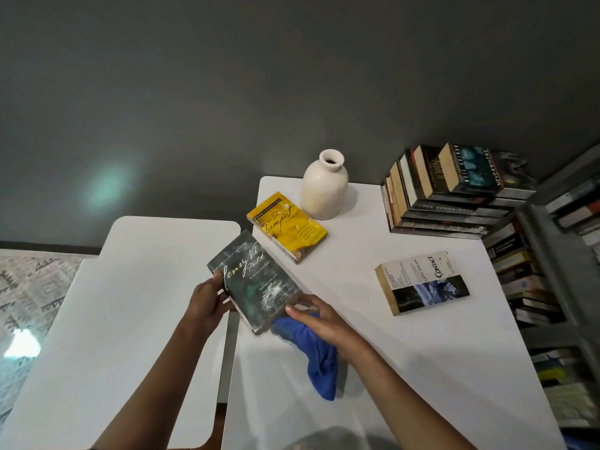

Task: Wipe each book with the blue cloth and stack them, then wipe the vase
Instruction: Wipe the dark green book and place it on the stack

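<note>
My left hand (pixel 207 302) grips the left edge of a dark green "Henry VI" paperback (pixel 256 280), held tilted above the white table (pixel 373 368). My right hand (pixel 316 319) holds the blue cloth (pixel 319 362) against the book's lower right corner, and the cloth hangs down below the hand. A yellow "Tempest" book (pixel 287 227) lies flat just beyond. The cream ceramic vase (pixel 323 186) stands upright behind it. A white "Contact" book (pixel 422 282) lies flat to the right.
A tall pile of several paperbacks (pixel 454 193) stands at the table's back right corner. Shelves packed with books (pixel 552 287) line the right side. A second white table (pixel 130 303) stands to the left, with patterned carpet (pixel 32 287) past it.
</note>
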Action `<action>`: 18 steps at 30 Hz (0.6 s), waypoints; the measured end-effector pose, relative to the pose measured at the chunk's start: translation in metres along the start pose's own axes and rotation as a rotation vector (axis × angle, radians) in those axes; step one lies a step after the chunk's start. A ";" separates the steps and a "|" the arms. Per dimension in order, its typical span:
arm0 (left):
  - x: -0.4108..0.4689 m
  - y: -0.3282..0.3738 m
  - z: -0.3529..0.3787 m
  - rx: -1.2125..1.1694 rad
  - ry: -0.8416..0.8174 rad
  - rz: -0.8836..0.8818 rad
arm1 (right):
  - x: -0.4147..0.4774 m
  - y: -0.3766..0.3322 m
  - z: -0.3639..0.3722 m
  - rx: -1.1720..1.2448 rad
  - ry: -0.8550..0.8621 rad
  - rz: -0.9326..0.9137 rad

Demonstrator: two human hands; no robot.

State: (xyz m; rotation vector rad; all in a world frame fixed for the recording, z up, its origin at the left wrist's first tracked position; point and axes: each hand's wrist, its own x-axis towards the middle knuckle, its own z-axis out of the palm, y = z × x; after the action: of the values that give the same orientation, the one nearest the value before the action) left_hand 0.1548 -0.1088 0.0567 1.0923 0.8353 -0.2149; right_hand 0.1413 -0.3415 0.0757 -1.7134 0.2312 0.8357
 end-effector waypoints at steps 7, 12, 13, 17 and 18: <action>-0.040 0.010 0.049 -0.034 -0.099 0.163 | -0.021 -0.013 -0.040 0.150 -0.013 -0.126; -0.078 0.018 0.071 -0.191 -0.329 0.104 | -0.046 -0.026 -0.106 0.162 -0.073 -0.160; -0.084 0.020 0.073 -0.226 -0.363 0.068 | -0.051 -0.030 -0.119 0.163 -0.090 -0.158; -0.100 0.025 0.095 -0.054 -0.414 -0.043 | -0.073 -0.042 -0.171 0.097 -0.142 -0.122; -0.103 0.025 0.102 0.011 -0.444 -0.067 | -0.077 -0.045 -0.180 0.066 -0.152 -0.120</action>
State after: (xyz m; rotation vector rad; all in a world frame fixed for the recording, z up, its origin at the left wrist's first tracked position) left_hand 0.1480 -0.2078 0.1658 0.9770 0.4721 -0.4987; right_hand 0.1835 -0.5113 0.1747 -1.5778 0.0524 0.8555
